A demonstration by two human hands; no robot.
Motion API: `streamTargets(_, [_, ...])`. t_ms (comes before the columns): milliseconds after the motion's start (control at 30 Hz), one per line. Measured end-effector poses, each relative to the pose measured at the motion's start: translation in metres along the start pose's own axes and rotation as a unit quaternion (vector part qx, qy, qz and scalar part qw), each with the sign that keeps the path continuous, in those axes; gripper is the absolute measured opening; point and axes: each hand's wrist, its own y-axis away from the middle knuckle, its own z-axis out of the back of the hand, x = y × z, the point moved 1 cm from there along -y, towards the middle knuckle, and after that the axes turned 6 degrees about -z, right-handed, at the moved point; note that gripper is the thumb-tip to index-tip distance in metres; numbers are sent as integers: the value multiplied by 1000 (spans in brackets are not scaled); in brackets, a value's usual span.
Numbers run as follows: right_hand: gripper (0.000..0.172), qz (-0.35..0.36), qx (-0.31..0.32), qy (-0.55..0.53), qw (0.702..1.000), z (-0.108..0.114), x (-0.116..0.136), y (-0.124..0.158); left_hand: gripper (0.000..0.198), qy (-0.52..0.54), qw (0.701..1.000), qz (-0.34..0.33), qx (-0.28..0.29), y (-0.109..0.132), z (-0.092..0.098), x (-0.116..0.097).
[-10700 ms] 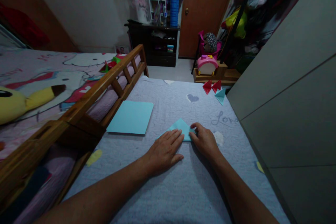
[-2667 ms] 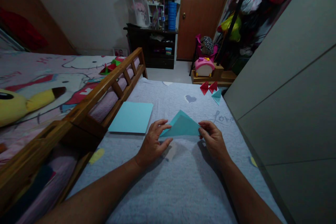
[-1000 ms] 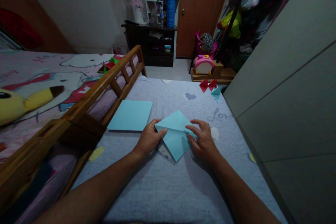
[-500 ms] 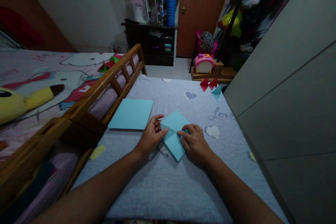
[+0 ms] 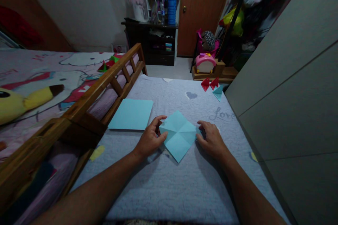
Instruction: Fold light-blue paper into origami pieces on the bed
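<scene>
A person's forearms are reaching forward over a grey-blue bedspread (image 5: 171, 190), and the two hands are bracketing a light blue paper square (image 5: 179, 136) that is lying flat on it. The sheet is sitting as a diamond: one corner is pointing back at the person and the opposite one away toward the foot of the bed, while two creases are crossing at its middle. The left hand (image 5: 150, 140) is gripping the left corner, its fingers (image 5: 160, 119) curling shut over the edge. The right hand (image 5: 211, 140) is covering the right corner with its fingers (image 5: 202, 123) held together; whether they are pinching it cannot be told. Just beyond the left hand, a flat blue paper sheet (image 5: 131, 114) is lying beside the wooden bed rail (image 5: 105, 83), behind which a yellow plush toy (image 5: 18, 103) is resting. A grey wardrobe (image 5: 290, 77) is walling in the right side. Farther off, red folded papers (image 5: 210, 83) and a teal folded paper (image 5: 218, 92) are sitting near the bed's far edge.
</scene>
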Motion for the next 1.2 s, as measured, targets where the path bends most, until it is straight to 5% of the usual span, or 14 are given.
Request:
streamTargets(367, [31,-132,60,-275,950,0,4,-4,31,-20,999,30,-31,-2,1,9])
streamTargets(567, [35,-89,21,-250,964,7,10,-3,23,-19,999,24,-31,-3,2,9])
streamTargets(767, [29,-46,63,-209,975,6,11,-2,25,-18,999,19,-33,-3,1,7])
streamTargets(967, [38,-91,113,-278,950,-8,14,0,29,-23,999,19,-21,-2,0,8])
streamTargets(1200, [46,-66,129,-365,920,-12,23,2,30,-15,1000,2,-24,-1,0,7])
